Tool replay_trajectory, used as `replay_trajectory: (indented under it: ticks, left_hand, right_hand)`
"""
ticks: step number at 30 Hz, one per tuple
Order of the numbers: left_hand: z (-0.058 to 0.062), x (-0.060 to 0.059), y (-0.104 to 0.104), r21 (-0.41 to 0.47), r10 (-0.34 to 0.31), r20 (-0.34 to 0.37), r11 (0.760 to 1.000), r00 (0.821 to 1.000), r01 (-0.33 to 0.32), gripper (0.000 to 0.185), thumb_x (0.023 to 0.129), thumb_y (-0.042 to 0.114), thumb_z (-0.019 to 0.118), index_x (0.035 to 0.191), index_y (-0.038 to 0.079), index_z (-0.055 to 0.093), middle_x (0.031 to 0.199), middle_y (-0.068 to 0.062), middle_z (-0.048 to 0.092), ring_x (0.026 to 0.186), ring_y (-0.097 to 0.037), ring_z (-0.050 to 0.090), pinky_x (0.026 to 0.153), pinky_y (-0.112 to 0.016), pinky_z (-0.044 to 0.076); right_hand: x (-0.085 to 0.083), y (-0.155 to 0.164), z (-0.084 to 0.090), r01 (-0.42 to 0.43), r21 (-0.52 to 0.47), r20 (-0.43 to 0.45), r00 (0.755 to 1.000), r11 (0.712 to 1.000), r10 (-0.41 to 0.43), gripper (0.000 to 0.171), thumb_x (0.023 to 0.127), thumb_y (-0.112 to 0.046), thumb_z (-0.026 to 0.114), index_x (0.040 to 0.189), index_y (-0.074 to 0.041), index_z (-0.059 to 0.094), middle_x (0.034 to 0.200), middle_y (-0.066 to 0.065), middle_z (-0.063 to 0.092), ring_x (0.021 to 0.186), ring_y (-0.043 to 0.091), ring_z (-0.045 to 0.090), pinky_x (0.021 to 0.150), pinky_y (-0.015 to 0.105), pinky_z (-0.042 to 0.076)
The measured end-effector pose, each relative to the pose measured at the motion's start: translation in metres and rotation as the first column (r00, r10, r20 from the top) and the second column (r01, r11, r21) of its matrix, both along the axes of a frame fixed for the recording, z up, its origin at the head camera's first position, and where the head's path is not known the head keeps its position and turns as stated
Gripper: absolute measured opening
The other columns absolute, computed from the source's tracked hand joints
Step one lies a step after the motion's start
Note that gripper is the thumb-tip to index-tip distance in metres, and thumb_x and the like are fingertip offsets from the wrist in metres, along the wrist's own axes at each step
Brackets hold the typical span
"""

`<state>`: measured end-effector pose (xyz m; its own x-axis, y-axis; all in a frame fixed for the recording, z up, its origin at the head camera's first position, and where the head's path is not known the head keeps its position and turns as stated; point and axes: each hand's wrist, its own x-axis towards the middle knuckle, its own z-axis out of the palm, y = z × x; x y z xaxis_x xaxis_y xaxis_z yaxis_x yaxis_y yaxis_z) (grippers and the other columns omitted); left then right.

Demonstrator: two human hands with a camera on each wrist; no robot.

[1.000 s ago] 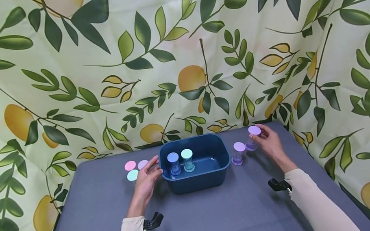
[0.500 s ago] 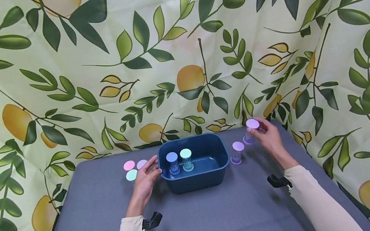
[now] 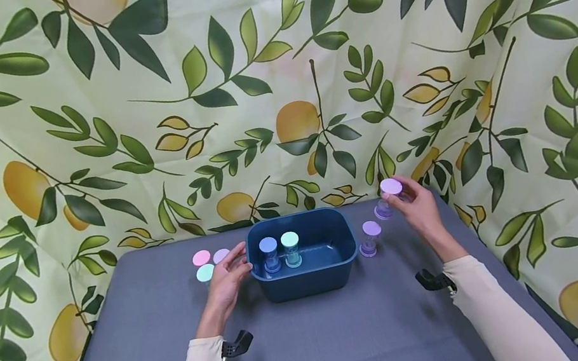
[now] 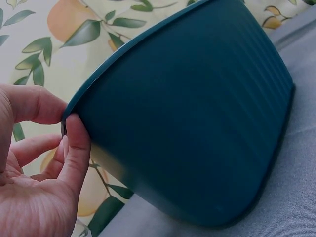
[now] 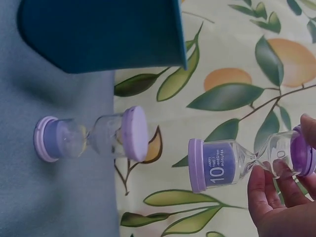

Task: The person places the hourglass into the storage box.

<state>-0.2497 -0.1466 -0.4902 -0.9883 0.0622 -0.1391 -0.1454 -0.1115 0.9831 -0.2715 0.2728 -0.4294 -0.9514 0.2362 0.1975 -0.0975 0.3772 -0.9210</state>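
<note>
My left hand [image 3: 227, 280] pinches the left rim of a dark blue plastic bin [image 3: 307, 285], thumb outside, as the left wrist view shows. In the bin's left half stand a blue sand timer [image 3: 270, 253] and a mint green one [image 3: 291, 248]. To the right of the bin, my right hand [image 3: 421, 212] holds a purple sand timer [image 5: 215, 165] by its top end, raised off the table. Its label reads 10 minutes, and purple sand shows in the end by the fingers. Another purple sand timer [image 5: 89, 136] stands upright between the bin and that hand.
Left of the bin, partly behind my left hand, are a pink-topped timer [image 3: 201, 258], a mint-topped one [image 3: 205, 273] and a lilac-topped one [image 3: 220, 255]. Grey cloth covers the table [image 3: 319, 349]. A lemon-print fabric [image 3: 254, 115] hangs close behind and at the sides.
My right hand has lifted the purple sand timer up off the table and shifted it slightly left. The left hand stays at the bin's rim.
</note>
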Motion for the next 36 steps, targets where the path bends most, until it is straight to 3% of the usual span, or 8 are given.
replay_trajectory:
  ticks: [2, 5, 13, 20, 25, 28, 36]
  left_hand:
    - [0.000, 0.000, 0.000, 0.003, 0.001, 0.000, 1.000, 1.000, -0.001, 0.056, 0.092, -0.004, 0.055, 0.146, 0.007, 0.045, 0.145, -0.017, 0.043, 0.134, -0.031, 0.046, 0.083, -0.012, 0.050]
    - [0.000, 0.000, 0.000, 0.005, 0.004, -0.002, 1.000, 1.000, -0.004, 0.056, 0.092, -0.004, 0.055, 0.145, 0.006, 0.046, 0.144, -0.018, 0.044, 0.133, -0.031, 0.046, 0.083, -0.012, 0.050]
    - [0.000, -0.002, -0.001, 0.014, 0.006, 0.004, 1.000, 1.000, -0.007, 0.057, 0.091, -0.005, 0.055, 0.146, 0.006, 0.045, 0.145, -0.017, 0.044, 0.131, -0.029, 0.046, 0.083, -0.014, 0.050]
    - [0.001, -0.002, -0.001, 0.019, 0.008, 0.012, 1.000, 1.000, -0.008, 0.057, 0.091, -0.005, 0.055, 0.146, 0.006, 0.045, 0.145, -0.017, 0.044, 0.132, -0.030, 0.046, 0.082, -0.014, 0.051]
    - [0.002, -0.002, 0.000, 0.022, 0.011, 0.017, 1.000, 1.000, -0.012, 0.057, 0.090, -0.005, 0.055, 0.146, 0.006, 0.045, 0.144, -0.016, 0.045, 0.131, -0.028, 0.047, 0.082, -0.015, 0.051]
    - [0.002, -0.001, 0.000, 0.023, 0.013, 0.014, 1.000, 1.000, -0.013, 0.057, 0.090, -0.005, 0.055, 0.146, 0.005, 0.045, 0.144, -0.017, 0.045, 0.130, -0.028, 0.047, 0.081, -0.015, 0.051]
    - [0.001, 0.000, 0.000, 0.013, 0.001, 0.009, 1.000, 1.000, -0.002, 0.057, 0.091, -0.005, 0.055, 0.146, 0.006, 0.045, 0.145, -0.017, 0.044, 0.132, -0.031, 0.047, 0.082, -0.014, 0.051]
  right_hand:
    - [0.002, -0.003, 0.003, -0.004, -0.009, -0.009, 1.000, 1.000, 0.004, 0.062, 0.089, -0.026, 0.072, 0.145, -0.010, 0.048, 0.138, 0.015, 0.055, 0.117, 0.009, 0.052, 0.092, 0.006, 0.043]
    - [0.005, -0.008, 0.008, -0.013, -0.012, -0.015, 1.000, 1.000, 0.013, 0.062, 0.089, -0.027, 0.072, 0.144, -0.010, 0.048, 0.138, 0.014, 0.056, 0.116, 0.007, 0.053, 0.094, 0.008, 0.043]
    - [0.009, -0.021, 0.021, -0.064, -0.047, -0.036, 0.997, 0.997, 0.062, 0.061, 0.089, -0.023, 0.073, 0.143, -0.007, 0.049, 0.141, 0.014, 0.053, 0.129, 0.024, 0.052, 0.111, 0.029, 0.041]
    - [0.011, -0.032, 0.027, -0.089, -0.066, -0.060, 0.995, 0.994, 0.086, 0.059, 0.089, -0.021, 0.073, 0.141, -0.008, 0.051, 0.137, 0.012, 0.053, 0.118, 0.010, 0.054, 0.103, 0.018, 0.044]
    - [0.013, -0.041, 0.030, -0.109, -0.071, -0.075, 0.992, 0.991, 0.104, 0.059, 0.088, -0.024, 0.074, 0.140, -0.009, 0.052, 0.136, 0.011, 0.053, 0.116, 0.010, 0.054, 0.112, 0.041, 0.040]
    - [0.014, -0.046, 0.032, -0.124, -0.084, -0.078, 0.990, 0.989, 0.117, 0.059, 0.087, -0.025, 0.075, 0.139, -0.010, 0.053, 0.136, 0.011, 0.054, 0.119, 0.014, 0.054, 0.113, 0.046, 0.038]
    - [0.018, -0.062, 0.037, -0.168, -0.104, -0.068, 0.984, 0.980, 0.162, 0.056, 0.089, -0.021, 0.073, 0.140, -0.010, 0.052, 0.137, 0.011, 0.054, 0.122, 0.017, 0.053, 0.102, 0.021, 0.045]
